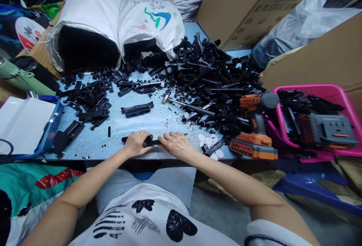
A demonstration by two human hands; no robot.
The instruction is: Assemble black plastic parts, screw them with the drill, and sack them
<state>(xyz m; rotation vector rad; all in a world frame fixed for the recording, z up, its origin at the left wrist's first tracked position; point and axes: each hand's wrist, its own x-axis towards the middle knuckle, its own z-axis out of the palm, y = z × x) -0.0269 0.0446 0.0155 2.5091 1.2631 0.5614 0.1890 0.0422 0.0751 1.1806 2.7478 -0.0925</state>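
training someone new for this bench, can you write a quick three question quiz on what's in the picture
1. Fill in the colour: the left hand and the right hand are both on one ____ part.

2. Which tool stands upright on its battery, beside the pink basket?
a) a handsaw
b) a cordless drill
c) a soldering iron

3. True or false: neither hand is touching the hammer.

Key
1: black
2: b
3: true
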